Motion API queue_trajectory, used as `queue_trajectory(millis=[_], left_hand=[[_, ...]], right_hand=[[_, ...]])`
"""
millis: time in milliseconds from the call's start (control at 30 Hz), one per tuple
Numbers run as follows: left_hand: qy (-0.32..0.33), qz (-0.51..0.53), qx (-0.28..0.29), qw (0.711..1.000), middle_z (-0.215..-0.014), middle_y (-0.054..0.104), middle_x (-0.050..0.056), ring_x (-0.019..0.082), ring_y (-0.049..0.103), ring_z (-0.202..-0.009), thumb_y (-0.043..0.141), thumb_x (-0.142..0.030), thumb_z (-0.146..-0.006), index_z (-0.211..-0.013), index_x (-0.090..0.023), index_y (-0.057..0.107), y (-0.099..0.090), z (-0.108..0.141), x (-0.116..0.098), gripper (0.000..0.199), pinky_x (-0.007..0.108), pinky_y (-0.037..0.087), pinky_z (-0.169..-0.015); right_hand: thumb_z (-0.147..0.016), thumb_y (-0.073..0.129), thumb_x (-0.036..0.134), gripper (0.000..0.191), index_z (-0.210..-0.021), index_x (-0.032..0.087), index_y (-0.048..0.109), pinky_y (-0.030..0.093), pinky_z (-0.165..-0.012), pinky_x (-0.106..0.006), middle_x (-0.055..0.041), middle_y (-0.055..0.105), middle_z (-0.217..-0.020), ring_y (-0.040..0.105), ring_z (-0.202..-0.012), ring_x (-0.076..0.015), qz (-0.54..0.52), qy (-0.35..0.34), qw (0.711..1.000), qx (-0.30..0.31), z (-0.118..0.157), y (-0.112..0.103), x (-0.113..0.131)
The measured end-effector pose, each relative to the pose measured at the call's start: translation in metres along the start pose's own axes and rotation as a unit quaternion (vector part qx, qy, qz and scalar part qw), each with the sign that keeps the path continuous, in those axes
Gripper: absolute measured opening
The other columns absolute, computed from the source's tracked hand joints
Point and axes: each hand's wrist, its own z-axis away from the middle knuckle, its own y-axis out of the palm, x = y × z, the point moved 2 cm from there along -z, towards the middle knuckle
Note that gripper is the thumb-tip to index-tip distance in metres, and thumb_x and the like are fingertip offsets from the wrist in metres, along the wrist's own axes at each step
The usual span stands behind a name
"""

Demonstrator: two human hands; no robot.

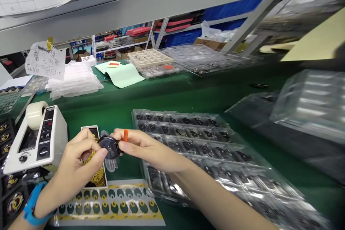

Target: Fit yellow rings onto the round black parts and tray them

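A dark, glossy round part [109, 147] with a clear film tab below it is held up between my two hands. My left hand [81, 161] pinches its left edge between thumb and fingers. The right edge is gripped by the fingertips of my right hand [134, 145]. From between those right fingers a small orange piece [125, 135] sticks up; its kind cannot be made out. Beneath my hands stands a white box [106, 176] of yellow rings [98, 178], partly hidden by the left hand. A sheet of yellow-edged ring stickers [115, 219] lies in front.
A white tape dispenser [59, 125] stands at left, with black trays of round parts [14, 201] beside it. Clear blister trays [188, 143] of black parts fill the right, under my right forearm. Stacked clear trays [312, 100] sit farther right. A grey shelf beam [161, 0] crosses above.
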Motion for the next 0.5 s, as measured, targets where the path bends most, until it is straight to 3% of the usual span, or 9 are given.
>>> queue_trajectory(millis=[200,367,433,500], left_hand=[[0.031,-0.153,-0.078,0.985,-0.068,0.04,-0.003,0.01,0.039,-0.057,0.054,-0.02,-0.088,-0.062,-0.018,0.046,0.004,0.0,-0.003,0.027,0.024,0.029,-0.051],[-0.031,-0.256,-0.098,0.961,-0.067,0.04,-0.004,0.01,0.036,-0.052,0.059,-0.026,-0.087,-0.064,-0.019,0.045,-0.016,-0.001,0.001,0.028,0.027,0.03,-0.051],[-0.007,-0.241,-0.135,0.961,-0.068,0.042,-0.004,0.011,0.04,-0.056,0.058,-0.021,-0.088,-0.069,-0.02,0.047,-0.024,0.0,0.0,0.022,0.027,0.033,-0.053],[0.065,-0.2,-0.166,0.963,-0.076,0.049,-0.002,0.013,0.049,-0.068,0.057,-0.014,-0.089,-0.077,-0.02,0.054,-0.024,0.001,-0.004,0.013,0.026,0.04,-0.061]], right_hand=[[-0.093,0.048,0.057,0.04,-0.081,0.019,0.048,0.03,-0.059,-0.024,0.0035,0.034,-0.075,0.03,-0.065,-0.0097,0.044,-0.007,0.999,-0.011,0.0,0.002,0.003],[-0.092,0.05,0.056,0.039,-0.081,0.019,0.049,0.033,-0.065,-0.025,0.0023,0.039,-0.077,0.036,-0.069,-0.0107,0.055,-0.01,0.998,-0.032,0.0,-0.005,0.003],[-0.092,0.052,0.056,0.039,-0.082,0.019,0.051,0.034,-0.067,-0.025,0.0019,0.04,-0.077,0.038,-0.071,-0.0109,0.046,-0.016,0.998,-0.033,-0.001,-0.006,0.001],[-0.091,0.053,0.056,0.039,-0.083,0.018,0.053,0.034,-0.065,-0.024,0.0021,0.04,-0.077,0.037,-0.069,-0.0104,0.04,-0.015,0.999,-0.031,-0.001,-0.005,0.0]])
